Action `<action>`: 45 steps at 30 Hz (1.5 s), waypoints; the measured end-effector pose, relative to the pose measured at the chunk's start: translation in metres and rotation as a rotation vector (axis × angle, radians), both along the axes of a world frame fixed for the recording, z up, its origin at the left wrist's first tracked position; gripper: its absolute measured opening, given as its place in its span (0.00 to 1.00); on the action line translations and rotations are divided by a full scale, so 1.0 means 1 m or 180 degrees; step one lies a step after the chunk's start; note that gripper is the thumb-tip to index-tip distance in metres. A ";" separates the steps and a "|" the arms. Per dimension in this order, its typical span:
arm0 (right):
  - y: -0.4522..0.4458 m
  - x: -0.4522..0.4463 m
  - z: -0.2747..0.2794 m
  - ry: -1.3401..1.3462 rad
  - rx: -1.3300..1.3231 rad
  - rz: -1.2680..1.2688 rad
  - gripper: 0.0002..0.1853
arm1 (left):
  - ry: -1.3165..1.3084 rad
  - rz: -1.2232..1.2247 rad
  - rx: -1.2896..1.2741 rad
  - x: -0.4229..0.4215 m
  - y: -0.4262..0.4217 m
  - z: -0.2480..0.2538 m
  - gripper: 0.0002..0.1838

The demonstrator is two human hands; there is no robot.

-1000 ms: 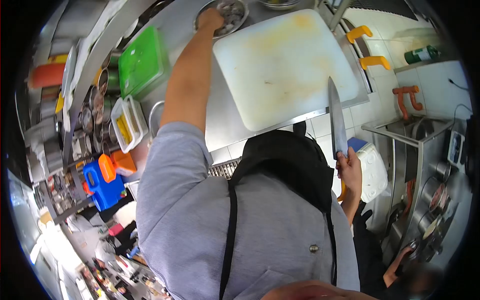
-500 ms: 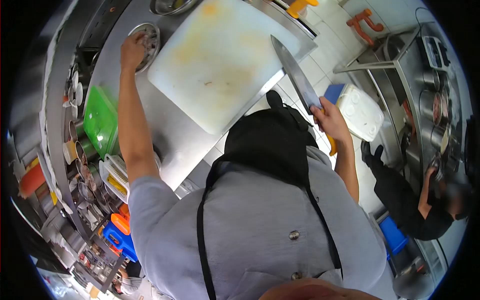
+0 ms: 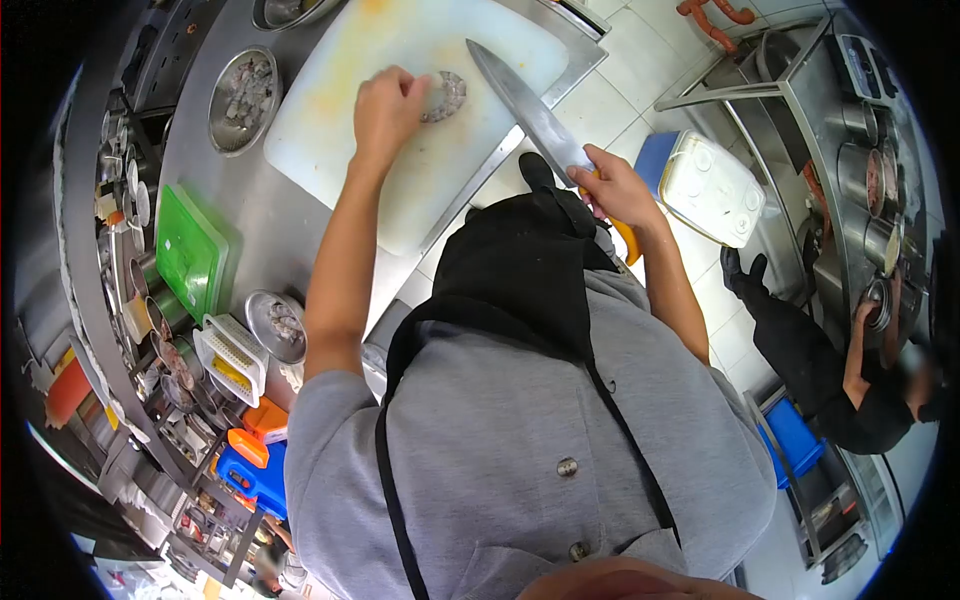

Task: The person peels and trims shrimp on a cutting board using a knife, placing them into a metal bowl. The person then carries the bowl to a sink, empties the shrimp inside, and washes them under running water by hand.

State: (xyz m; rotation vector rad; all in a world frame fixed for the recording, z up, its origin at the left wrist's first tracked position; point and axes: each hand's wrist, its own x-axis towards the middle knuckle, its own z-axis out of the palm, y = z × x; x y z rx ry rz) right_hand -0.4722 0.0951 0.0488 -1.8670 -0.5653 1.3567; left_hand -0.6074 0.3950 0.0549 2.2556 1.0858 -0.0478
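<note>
A large white cutting board (image 3: 330,120) with yellowish stains lies on the steel counter. Over it, my left hand (image 3: 390,112) has its fingers pinched together at the edge of a curled grey shrimp (image 3: 446,97); the fingertips are slightly blurred. My right hand (image 3: 615,187) grips the yellow handle of a large knife (image 3: 525,108), whose blade points up and left over the board's right edge. Left of the board stands a metal bowl (image 3: 244,100) holding several grey shrimp pieces.
A green-lidded container (image 3: 190,250), a white basket (image 3: 232,355) and a small metal bowl (image 3: 276,325) line the counter's left. Another metal bowl (image 3: 290,12) is at the top. A white cooler (image 3: 712,190) stands on the floor at right. A person in black (image 3: 810,355) is farther right.
My left hand has left the metal bowl and moved right over the board, where a shrimp now shows. My right hand still holds the knife, its blade now farther left over the board.
</note>
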 end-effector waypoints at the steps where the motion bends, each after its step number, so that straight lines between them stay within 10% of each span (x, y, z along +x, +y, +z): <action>1: 0.003 0.001 -0.003 0.0009 0.0006 0.0009 0.13 | 0.0009 0.0009 0.0006 0.004 -0.006 -0.002 0.12; 6: 0.012 0.003 -0.009 0.0019 0.0135 -0.0007 0.12 | -0.1036 -0.0755 0.1031 0.016 -0.028 -0.028 0.10; 22: 0.022 0.003 -0.007 0.0023 0.0086 0.0099 0.12 | -0.0383 -0.1210 0.1214 0.026 -0.009 -0.009 0.07; 36: -0.026 -0.036 -0.010 0.0263 -0.0031 0.0204 0.15 | -0.0926 0.0939 -0.0622 0.018 -0.048 -0.013 0.14; 45: -0.045 -0.049 -0.012 0.0120 -0.0057 0.0213 0.16 | -0.1108 0.0687 -0.0761 -0.003 -0.059 -0.022 0.08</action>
